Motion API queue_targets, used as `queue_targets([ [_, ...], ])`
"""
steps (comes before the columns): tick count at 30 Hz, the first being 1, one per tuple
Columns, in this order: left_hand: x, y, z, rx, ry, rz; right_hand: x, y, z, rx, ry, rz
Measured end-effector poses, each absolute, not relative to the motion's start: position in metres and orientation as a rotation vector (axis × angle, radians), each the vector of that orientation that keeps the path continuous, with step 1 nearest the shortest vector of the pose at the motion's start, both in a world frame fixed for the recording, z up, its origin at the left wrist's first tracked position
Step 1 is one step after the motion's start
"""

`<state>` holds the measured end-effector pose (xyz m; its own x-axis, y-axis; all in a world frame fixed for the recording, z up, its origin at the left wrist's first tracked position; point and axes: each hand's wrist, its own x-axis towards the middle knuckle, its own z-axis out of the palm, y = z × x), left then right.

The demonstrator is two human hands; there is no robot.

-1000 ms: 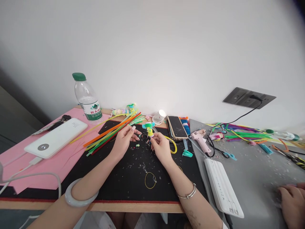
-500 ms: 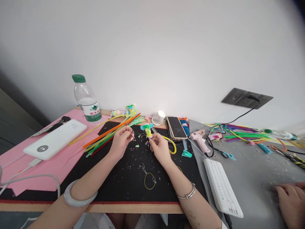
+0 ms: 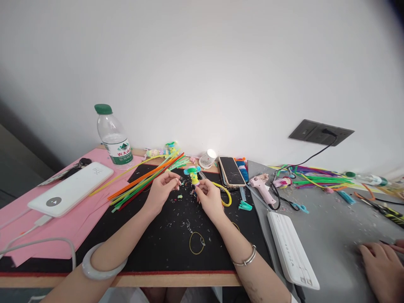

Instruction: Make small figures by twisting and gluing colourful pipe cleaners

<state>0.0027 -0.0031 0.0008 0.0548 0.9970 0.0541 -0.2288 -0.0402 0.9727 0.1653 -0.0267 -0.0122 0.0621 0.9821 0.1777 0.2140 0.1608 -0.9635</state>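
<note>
My right hand (image 3: 208,198) is closed around the lower end of a small fuzzy pipe-cleaner figure (image 3: 193,176), upright, yellow with a green and blue top and round blue ears. Just left of it, my left hand (image 3: 163,188) is in a pinch, thumb against fingertips. Anything between those fingertips is too small to make out. Beneath both hands lies a black mat (image 3: 158,248) strewn with tiny scraps. A thin elastic loop (image 3: 196,252) rests on it near the front. A yellow pipe cleaner (image 3: 227,195) curves out behind my right hand.
Orange, green and red pipe cleaners (image 3: 135,189) lie left. Around the mat are a water bottle (image 3: 115,143), two power banks (image 3: 74,189) (image 3: 292,248), a paper cup (image 3: 207,159), a phone (image 3: 232,171) and a pink glue gun (image 3: 263,188). Another person's hand (image 3: 380,265) rests at right.
The view has tilted slightly, so everything sits a little lower. The fingertips of my left hand are slightly nearer the figure. My right hand keeps its hold on it.
</note>
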Motion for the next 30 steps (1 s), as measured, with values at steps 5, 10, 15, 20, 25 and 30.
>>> queue_targets([
  [5,0.004,-0.006,0.004,1.319,1.042,1.256,0.165,-0.028,-0.009,-1.31,-1.361,0.871],
  [10,0.006,-0.005,-0.001,1.338,1.022,1.166,0.166,-0.028,-0.009,-1.309,-1.313,0.85],
  [15,0.008,-0.004,-0.008,1.398,1.021,1.027,0.165,-0.027,-0.012,-1.228,-1.311,0.936],
  [20,0.009,-0.007,-0.008,1.524,0.996,0.889,0.16,-0.028,-0.017,-1.122,-1.412,1.044],
  [25,0.01,-0.009,-0.005,1.457,0.939,1.013,0.157,-0.031,-0.015,-1.063,-1.476,1.091],
  [30,0.009,-0.006,-0.006,1.396,1.0,1.111,0.164,-0.035,-0.004,-1.213,-1.739,0.714],
])
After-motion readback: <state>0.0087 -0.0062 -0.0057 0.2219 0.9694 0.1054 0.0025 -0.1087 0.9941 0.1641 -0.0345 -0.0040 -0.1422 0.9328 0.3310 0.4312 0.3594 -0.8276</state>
